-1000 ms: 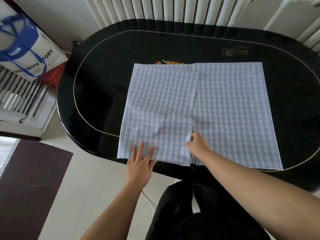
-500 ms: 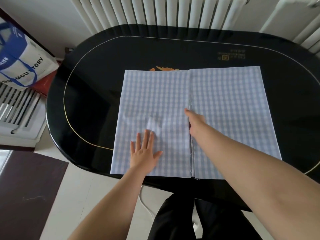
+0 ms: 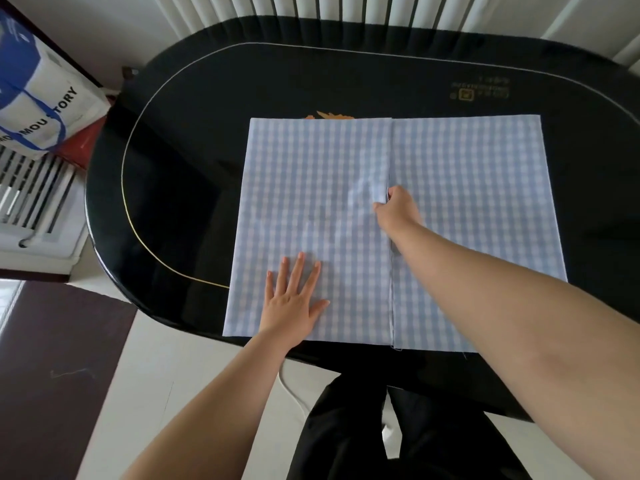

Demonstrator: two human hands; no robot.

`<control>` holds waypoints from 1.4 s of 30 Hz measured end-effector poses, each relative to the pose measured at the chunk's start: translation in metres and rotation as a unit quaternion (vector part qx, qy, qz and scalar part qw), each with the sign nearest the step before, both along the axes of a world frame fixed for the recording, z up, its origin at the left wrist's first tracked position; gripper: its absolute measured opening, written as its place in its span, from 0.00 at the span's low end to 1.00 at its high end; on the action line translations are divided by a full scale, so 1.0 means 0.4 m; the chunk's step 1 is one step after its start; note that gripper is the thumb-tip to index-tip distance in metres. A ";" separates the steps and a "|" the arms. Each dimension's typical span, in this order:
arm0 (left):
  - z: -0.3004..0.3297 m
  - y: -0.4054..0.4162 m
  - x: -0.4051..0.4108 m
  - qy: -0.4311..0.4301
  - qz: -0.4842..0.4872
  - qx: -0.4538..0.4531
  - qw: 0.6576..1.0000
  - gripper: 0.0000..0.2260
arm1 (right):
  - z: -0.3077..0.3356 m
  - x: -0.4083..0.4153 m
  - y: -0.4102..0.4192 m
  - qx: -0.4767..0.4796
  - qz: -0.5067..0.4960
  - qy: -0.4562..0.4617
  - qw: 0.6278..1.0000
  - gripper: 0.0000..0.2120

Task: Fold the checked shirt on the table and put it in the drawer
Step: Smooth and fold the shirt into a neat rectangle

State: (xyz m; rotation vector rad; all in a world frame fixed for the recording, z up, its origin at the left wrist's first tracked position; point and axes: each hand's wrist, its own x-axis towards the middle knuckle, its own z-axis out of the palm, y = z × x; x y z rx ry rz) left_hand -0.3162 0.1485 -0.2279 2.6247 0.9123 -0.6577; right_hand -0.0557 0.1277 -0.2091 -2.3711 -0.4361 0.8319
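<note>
Over the last second the right hand (image 3: 394, 211) has slid away from the near edge of the checked shirt (image 3: 467, 209) and travelled up the middle seam to about the centre of the cloth, while the left hand (image 3: 294, 299) has crept a little farther in from the near hem. That reads as smoothing and straightening the centre edges rather than making a fold, so the folding proper looks hardly begun, and no drawer is in view. The shirt lies spread flat on the black oval table (image 3: 173, 188), its near edge at the table's near rim and its left and right halves meeting along the seam. The right hand sits right on that seam with its fingers curled down; it seems to pinch the edge of the left half, where a small pucker rises just left of the knuckles, though the fingertips are hidden. The left hand lies flat, fingers straight and spread, pressing the near left part of the shirt and holding nothing.
</note>
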 end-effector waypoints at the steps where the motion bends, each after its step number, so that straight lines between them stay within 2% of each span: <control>1: -0.001 -0.001 0.000 -0.001 0.000 0.002 1.000 0.31 | -0.002 0.002 0.000 -0.002 0.007 0.002 1.000 0.05; 3: -0.003 -0.004 -0.003 -0.004 0.000 0.003 1.000 0.31 | 0.001 0.001 -0.003 0.000 0.004 0.014 1.000 0.05; 5: -0.003 -0.001 -0.007 -0.010 0.001 0.001 1.000 0.31 | 0.015 -0.008 -0.007 0.011 -0.009 0.001 1.000 0.11; 6: -0.003 0.001 -0.010 -0.015 0.002 0.000 1.000 0.30 | 0.021 -0.014 -0.016 0.007 0.010 -0.038 0.999 0.16; 8: 0.000 0.005 -0.022 -0.024 0.008 -0.004 1.000 0.30 | 0.028 -0.038 -0.060 -0.014 0.107 -0.137 0.985 0.24; 11: 0.003 -0.004 -0.051 -0.020 0.020 0.003 1.000 0.29 | 0.008 -0.106 -0.193 0.004 0.320 -0.222 0.921 0.22; 14: 0.005 -0.025 -0.079 -0.020 0.053 -0.001 0.998 0.29 | -0.050 -0.187 -0.371 0.004 0.499 -0.269 0.824 0.25; 16: 0.002 -0.039 -0.106 -0.022 0.071 0.005 0.997 0.30 | -0.088 -0.221 -0.472 -0.005 0.581 -0.290 0.760 0.30; 18: -0.005 -0.057 -0.141 -0.029 0.033 0.019 0.999 0.34 | -0.115 -0.233 -0.528 -0.012 0.617 -0.305 0.725 0.32; 19: -0.011 -0.070 -0.156 -0.031 -0.008 0.023 0.999 0.35 | -0.123 -0.234 -0.539 -0.009 0.612 -0.311 0.727 0.32; 21: -0.025 -0.097 -0.173 -0.028 -0.089 0.033 0.995 0.31 | -0.132 -0.233 -0.536 -0.008 0.577 -0.311 0.755 0.29; 24: -0.031 -0.130 -0.149 -0.029 -0.130 0.046 0.990 0.25 | -0.129 -0.228 -0.512 -0.018 0.547 -0.285 0.787 0.28; 28: -0.023 -0.150 -0.107 -0.045 -0.107 0.056 0.992 0.26 | -0.125 -0.211 -0.513 0.014 0.558 -0.283 0.780 0.27; 32: -0.019 -0.151 -0.095 -0.040 -0.111 0.056 0.991 0.29 | -0.145 -0.197 -0.530 0.032 0.591 -0.307 0.745 0.28; 35: -0.009 -0.144 -0.091 -0.034 -0.127 0.065 0.989 0.30 | -0.148 -0.180 -0.502 0.037 0.574 -0.321 0.752 0.29; 38: -0.008 -0.143 -0.085 -0.027 -0.141 0.066 0.987 0.33 | -0.147 -0.177 -0.482 0.059 0.588 -0.327 0.738 0.30; 42: -0.012 -0.162 -0.062 -0.024 -0.167 0.052 0.984 0.37 | -0.144 -0.174 -0.490 0.073 0.570 -0.317 0.755 0.31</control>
